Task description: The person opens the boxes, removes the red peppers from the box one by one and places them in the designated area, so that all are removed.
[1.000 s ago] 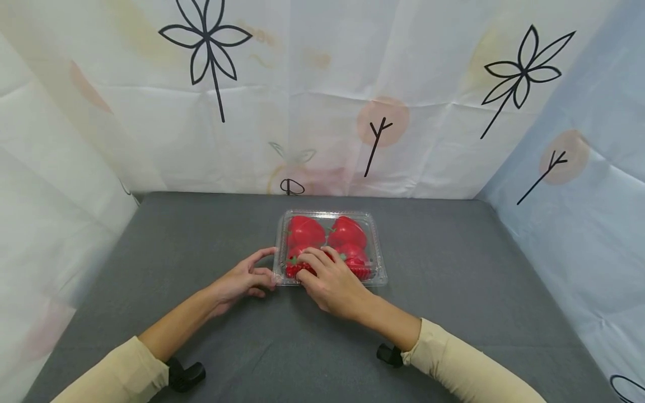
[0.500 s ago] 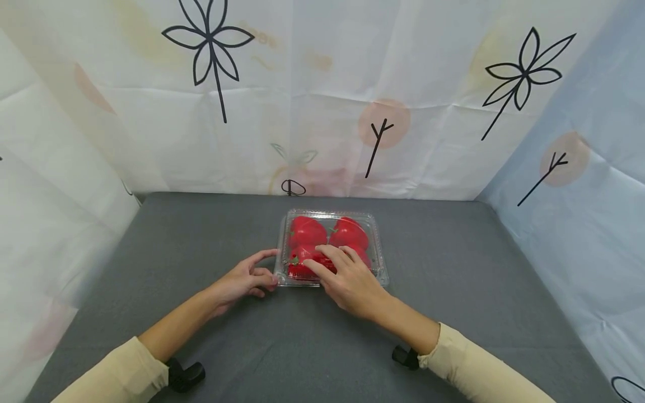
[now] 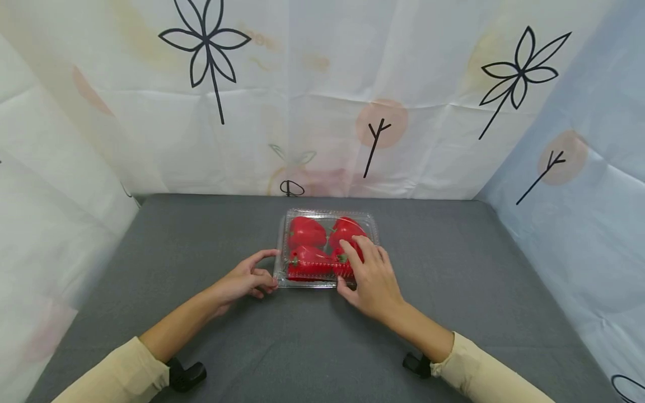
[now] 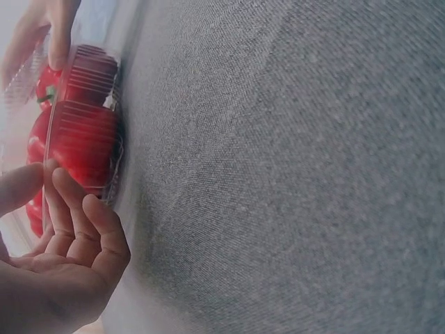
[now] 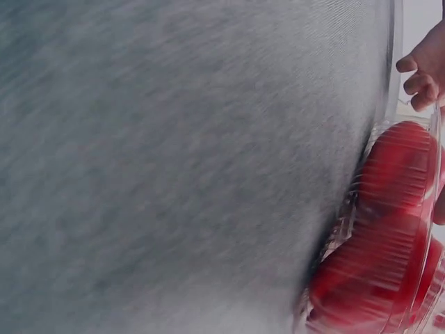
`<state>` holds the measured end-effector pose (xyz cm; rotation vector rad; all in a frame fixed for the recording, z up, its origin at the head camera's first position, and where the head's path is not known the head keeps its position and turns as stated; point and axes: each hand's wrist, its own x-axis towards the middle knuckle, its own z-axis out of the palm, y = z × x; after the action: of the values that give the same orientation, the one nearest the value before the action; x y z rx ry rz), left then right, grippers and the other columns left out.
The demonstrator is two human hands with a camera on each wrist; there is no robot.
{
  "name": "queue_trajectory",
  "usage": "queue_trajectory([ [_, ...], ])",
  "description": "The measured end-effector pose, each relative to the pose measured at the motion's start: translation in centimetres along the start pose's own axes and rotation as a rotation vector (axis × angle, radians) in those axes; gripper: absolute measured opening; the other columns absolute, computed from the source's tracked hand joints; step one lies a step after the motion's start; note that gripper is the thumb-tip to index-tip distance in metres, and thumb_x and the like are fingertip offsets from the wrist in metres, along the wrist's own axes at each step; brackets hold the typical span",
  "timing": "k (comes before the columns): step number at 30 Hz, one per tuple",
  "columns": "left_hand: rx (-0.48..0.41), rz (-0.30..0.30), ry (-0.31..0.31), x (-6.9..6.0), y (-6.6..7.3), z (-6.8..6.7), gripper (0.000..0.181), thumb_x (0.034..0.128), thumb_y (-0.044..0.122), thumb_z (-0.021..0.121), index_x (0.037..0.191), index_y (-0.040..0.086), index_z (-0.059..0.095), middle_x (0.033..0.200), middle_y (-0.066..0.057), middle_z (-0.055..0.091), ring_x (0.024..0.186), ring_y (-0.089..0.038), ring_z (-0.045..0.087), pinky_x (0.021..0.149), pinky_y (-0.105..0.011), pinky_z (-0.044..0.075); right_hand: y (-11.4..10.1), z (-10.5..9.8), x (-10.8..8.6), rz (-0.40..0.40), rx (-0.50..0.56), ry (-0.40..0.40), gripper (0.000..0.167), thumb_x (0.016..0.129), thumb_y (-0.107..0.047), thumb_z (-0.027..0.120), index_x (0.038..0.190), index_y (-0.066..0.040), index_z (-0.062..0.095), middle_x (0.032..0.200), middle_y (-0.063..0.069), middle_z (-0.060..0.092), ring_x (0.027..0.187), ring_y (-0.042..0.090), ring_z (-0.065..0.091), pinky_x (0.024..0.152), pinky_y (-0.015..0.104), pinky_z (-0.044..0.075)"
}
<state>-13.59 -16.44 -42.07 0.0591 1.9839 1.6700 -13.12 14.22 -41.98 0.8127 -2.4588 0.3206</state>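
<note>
- We record a clear, ribbed plastic box, rectangular with rounded corners (image 3: 307,284), on the far middle part of the bench (image 3: 211,224), which is covered in dark grey woven cloth.
- Through its transparent walls we count four red bell peppers (image 3: 306,230) in two rows of two: plump, lobed, glossy, with short green stems on some.
- The clear plastic lid (image 3: 327,221) lies over the peppers. Its surface catches bright streaks, and fine parallel ribs run down the box's front wall in both wrist views.
- Left hand (image 3: 247,277): we see it at the box's near left corner, thumb and fingers bent and pinching the thin rim.
- Right hand (image 3: 373,280): it spans the near right part of the box, fingers spread and slightly bent, grasping nothing. The thumb is at the front rim, the other fingers over the lid; how firmly they press we cannot tell.
- Both forearms wear beige cloth sleeves (image 3: 121,369), with a black device (image 3: 186,376) under each wrist.
- Behind the bench we note a white, softly creased fabric backdrop (image 3: 322,73), printed with black line-drawn flowers and pale orange discs.
</note>
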Motion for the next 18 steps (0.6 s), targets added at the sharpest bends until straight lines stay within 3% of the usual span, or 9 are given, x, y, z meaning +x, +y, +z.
queue_trajectory([
  [5, 0.006, -0.001, -0.013, 0.0, 0.1, 0.0, 0.066, 0.0936, 0.016, 0.066, 0.151, 0.018, 0.033, 0.089, -0.010, 0.069, 0.086, -0.024, 0.062, 0.076, -0.036, 0.051, 0.4, -0.3, -0.8, 0.150, -0.033, -0.014, 0.084, 0.071, -0.039, 0.080, 0.143, -0.013, 0.046, 0.143, 0.023, 0.045, 0.134, 0.047, 0.038, 0.099, 0.067, 0.035],
  [7, 0.009, -0.001, -0.016, 0.0, 0.2, 0.0, 0.066, 0.0939, 0.016, 0.066, 0.151, 0.017, 0.032, 0.088, -0.009, 0.068, 0.085, -0.024, 0.061, 0.076, -0.036, 0.051, 0.6, -0.3, -1.0, 0.198, -0.038, -0.020, 0.086, 0.072, -0.043, 0.080, 0.144, -0.013, 0.045, 0.143, 0.025, 0.045, 0.131, 0.049, 0.043, 0.096, 0.067, 0.039],
  [12, 0.014, 0.005, -0.017, 0.0, 0.2, -0.1, 0.065, 0.0946, 0.015, 0.065, 0.151, 0.017, 0.032, 0.087, -0.008, 0.068, 0.084, -0.023, 0.061, 0.075, -0.037, 0.051, 1.0, -0.4, -1.4, 0.264, -0.024, -0.014, 0.093, 0.071, -0.049, 0.079, 0.147, -0.011, 0.040, 0.139, 0.026, 0.048, 0.097, 0.044, 0.066, 0.083, 0.061, 0.052],
  [15, 0.016, 0.002, -0.017, 0.1, 0.3, -0.1, 0.065, 0.0949, 0.015, 0.064, 0.151, 0.017, 0.032, 0.087, -0.007, 0.068, 0.084, -0.022, 0.061, 0.075, -0.036, 0.051, 1.1, -0.4, -1.5, 0.268, -0.018, 0.000, 0.096, 0.071, -0.049, 0.079, 0.147, -0.009, 0.038, 0.136, 0.025, 0.050, 0.079, 0.039, 0.068, 0.074, 0.056, 0.056],
  [18, 0.016, -0.004, -0.018, 0.1, 0.3, -0.1, 0.065, 0.0950, 0.016, 0.064, 0.151, 0.017, 0.031, 0.087, -0.007, 0.068, 0.085, -0.022, 0.061, 0.075, -0.036, 0.051, 1.2, -0.6, -1.5, 0.271, -0.019, -0.001, 0.096, 0.072, -0.049, 0.079, 0.147, -0.008, 0.037, 0.136, 0.025, 0.051, 0.060, 0.029, 0.063, 0.055, 0.043, 0.055],
])
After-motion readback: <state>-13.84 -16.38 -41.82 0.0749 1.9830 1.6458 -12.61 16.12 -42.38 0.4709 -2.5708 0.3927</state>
